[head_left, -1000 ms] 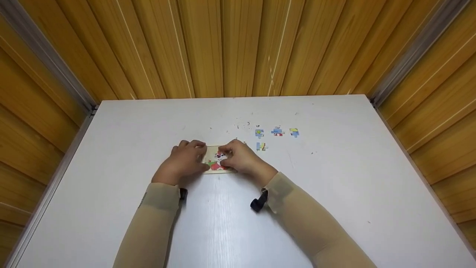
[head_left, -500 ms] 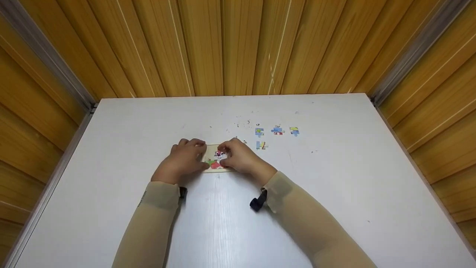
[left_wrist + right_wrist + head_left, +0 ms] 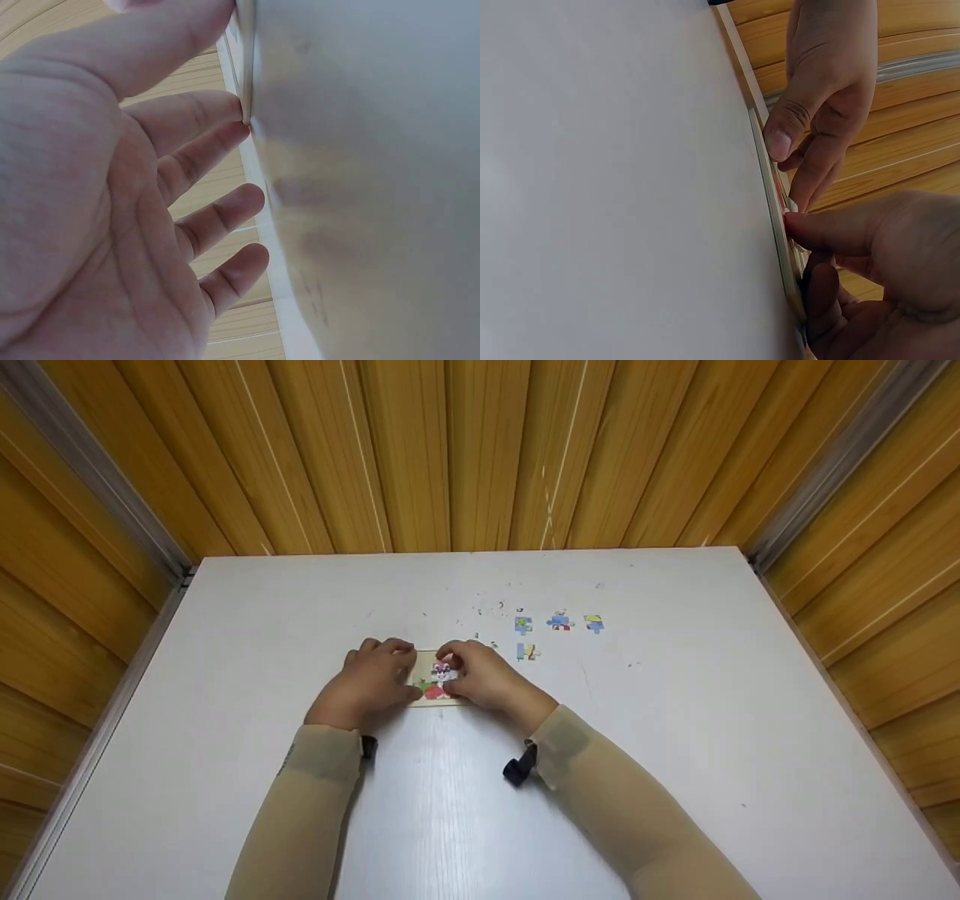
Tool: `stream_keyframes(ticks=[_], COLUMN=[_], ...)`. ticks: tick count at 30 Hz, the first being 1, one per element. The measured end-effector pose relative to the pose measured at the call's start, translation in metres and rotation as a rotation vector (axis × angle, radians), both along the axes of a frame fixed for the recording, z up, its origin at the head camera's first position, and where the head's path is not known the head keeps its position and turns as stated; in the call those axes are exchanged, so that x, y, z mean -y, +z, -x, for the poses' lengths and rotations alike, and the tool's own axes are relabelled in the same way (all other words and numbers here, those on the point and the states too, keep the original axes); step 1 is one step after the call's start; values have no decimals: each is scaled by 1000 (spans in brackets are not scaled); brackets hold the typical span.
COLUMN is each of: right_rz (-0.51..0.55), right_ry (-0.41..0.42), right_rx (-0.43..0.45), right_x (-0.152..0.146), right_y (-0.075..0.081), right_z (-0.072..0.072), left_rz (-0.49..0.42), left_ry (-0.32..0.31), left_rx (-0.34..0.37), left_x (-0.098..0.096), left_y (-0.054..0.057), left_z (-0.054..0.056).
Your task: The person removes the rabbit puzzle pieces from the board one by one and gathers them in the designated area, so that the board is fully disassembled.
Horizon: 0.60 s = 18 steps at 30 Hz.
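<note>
Here's the tray [image 3: 424, 661], small and shallow, flat on the white table [image 3: 442, 817] with a hand at each end. Inside it, pale bare base shows at the upper left, a red and green patch [image 3: 431, 691] sits along the near side, and above that there's a cartoon face [image 3: 441, 673] in white and pink. The left hand [image 3: 371, 679] has the left end: thumb at the near edge, index and middle fingertips at the far corner, ring and little fingers spread apart and clear of the wood. Over on the right, the right hand [image 3: 487, 679] works above the tray's other end, thumb and index pinching at the face piece, the remaining fingers bent beneath the palm; what they touch, I cannot tell. The tray's right end is hidden under that hand. Outside the tray, beyond the right hand, four loose pieces lie apart on the table: three in a row, green-and-blue [image 3: 523, 625], blue-and-red [image 3: 560, 622], yellow-and-blue [image 3: 594, 623], and a yellow-striped one [image 3: 527, 652] nearer the person.
</note>
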State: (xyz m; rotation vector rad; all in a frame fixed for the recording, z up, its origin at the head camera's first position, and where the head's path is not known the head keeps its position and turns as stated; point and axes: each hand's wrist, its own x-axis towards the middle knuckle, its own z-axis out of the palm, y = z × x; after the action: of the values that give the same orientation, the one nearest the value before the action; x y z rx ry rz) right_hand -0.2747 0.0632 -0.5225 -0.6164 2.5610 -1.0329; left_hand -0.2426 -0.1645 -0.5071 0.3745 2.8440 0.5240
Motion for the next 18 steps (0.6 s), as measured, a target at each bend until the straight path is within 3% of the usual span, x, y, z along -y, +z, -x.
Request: stream_keyframes(ticks=[10, 18], right_rz=[70, 181], right_ry=[15, -17], right_rx=[-7, 100], right_x=[1, 0], right_y=[1, -3], right_z=[-4, 0], left_rz=[-11, -13], left_ry=[2, 6], left_rx=[-3, 8], left_x=[-1, 0], left_y=[-1, 2], left_z=[0, -2])
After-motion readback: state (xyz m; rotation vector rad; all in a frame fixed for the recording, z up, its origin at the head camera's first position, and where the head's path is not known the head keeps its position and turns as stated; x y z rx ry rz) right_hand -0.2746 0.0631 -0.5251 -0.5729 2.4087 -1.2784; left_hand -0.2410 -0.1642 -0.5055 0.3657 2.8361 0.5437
